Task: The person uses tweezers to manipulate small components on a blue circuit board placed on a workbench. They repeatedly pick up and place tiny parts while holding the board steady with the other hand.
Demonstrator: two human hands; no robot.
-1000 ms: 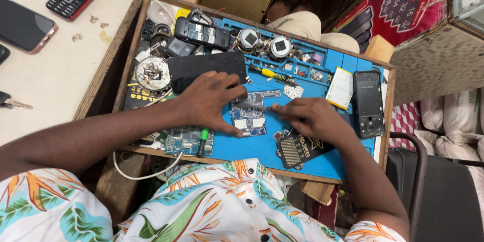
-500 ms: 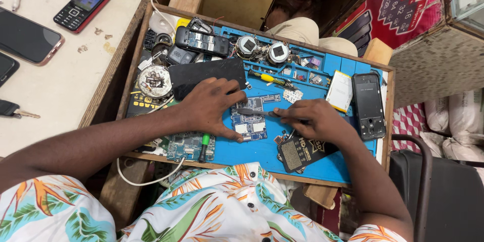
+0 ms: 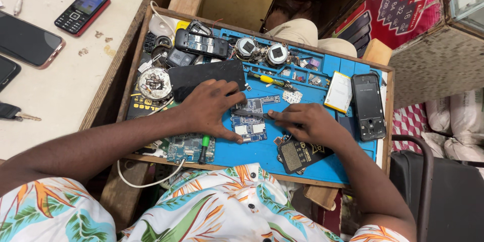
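My left hand (image 3: pixel 212 108) rests spread on a blue repair mat (image 3: pixel 262 154), its fingers pinning a small phone circuit board (image 3: pixel 250 123). My right hand (image 3: pixel 302 123) sits just right of the board and pinches a thin dark tool (image 3: pixel 249 114) whose tip lies across the board's top. A black phone part with a mesh patch (image 3: pixel 297 155) lies under my right wrist. A second green circuit board (image 3: pixel 184 147) and a green-handled screwdriver (image 3: pixel 203 147) lie below my left hand.
The mat fills a wooden tray (image 3: pixel 385 121) crowded with a black phone shell (image 3: pixel 367 106), a battery (image 3: pixel 339 92), a yellow screwdriver (image 3: pixel 267 79), round parts (image 3: pixel 154 83) and a dark flat phone (image 3: pixel 206 76). On the table at left lie a keypad phone (image 3: pixel 82 11) and a smartphone (image 3: pixel 25 39).
My hands have stayed on the board; the right hand has shifted slightly left, bringing the tool over the board. The view has drifted a little.
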